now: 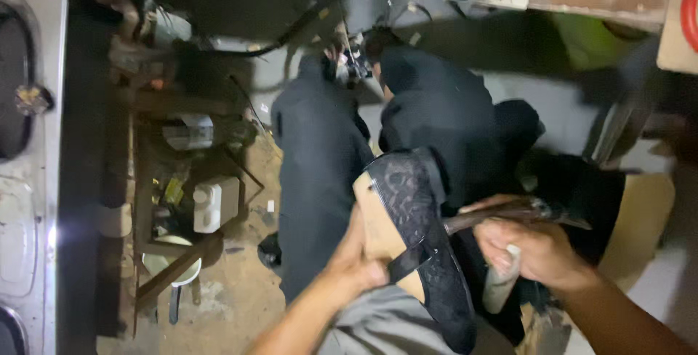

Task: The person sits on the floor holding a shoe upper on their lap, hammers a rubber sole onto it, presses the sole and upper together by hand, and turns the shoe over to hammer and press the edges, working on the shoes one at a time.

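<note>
Hands on black lace shoe, blurred.

Black lace shoe tilted sole-up beside a dark-handled tool.

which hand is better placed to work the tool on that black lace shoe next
Probably the right hand: it already grips the dark-handled tool, whose end lies against the black lace shoe. The left hand is busy clasping the shoe from its tan sole side, steadying it.
</note>
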A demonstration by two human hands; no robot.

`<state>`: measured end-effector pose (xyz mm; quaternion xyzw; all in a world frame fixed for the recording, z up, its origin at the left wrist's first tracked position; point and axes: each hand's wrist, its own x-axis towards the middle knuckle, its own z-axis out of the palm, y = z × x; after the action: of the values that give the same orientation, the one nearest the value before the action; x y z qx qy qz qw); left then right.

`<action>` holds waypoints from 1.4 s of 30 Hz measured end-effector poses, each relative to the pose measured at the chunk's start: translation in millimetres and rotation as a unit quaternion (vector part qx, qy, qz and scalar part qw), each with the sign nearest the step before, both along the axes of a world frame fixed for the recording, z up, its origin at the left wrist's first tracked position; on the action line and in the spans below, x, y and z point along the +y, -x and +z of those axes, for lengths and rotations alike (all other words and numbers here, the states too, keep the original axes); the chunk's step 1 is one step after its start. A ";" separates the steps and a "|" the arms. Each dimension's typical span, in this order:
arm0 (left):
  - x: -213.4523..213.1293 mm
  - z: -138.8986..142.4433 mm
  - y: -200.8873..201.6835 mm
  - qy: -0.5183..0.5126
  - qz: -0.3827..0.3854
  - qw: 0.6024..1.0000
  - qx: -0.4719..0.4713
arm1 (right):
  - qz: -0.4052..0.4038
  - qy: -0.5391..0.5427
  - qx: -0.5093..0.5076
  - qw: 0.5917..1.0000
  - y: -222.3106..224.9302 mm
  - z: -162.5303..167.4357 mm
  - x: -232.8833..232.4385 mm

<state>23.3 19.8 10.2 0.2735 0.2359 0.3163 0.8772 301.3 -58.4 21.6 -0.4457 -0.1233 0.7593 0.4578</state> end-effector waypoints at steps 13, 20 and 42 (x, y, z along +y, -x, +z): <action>71.3 -14.1 -18.4 0.164 -0.031 0.984 0.056 | -0.019 0.108 -0.102 0.989 25.8 4.9 -1.3; 82.5 -16.8 -28.8 0.110 -0.031 0.986 0.121 | 0.121 0.052 -0.340 0.931 37.8 29.7 42.4; 89.3 -17.5 -30.8 0.006 -0.133 0.977 0.168 | 0.260 0.111 -0.340 0.897 0.7 39.6 90.3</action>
<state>54.1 109.1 -7.4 0.3464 0.3432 0.1448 0.8610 300.6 31.8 61.3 -0.6766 -0.2986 0.6620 0.1216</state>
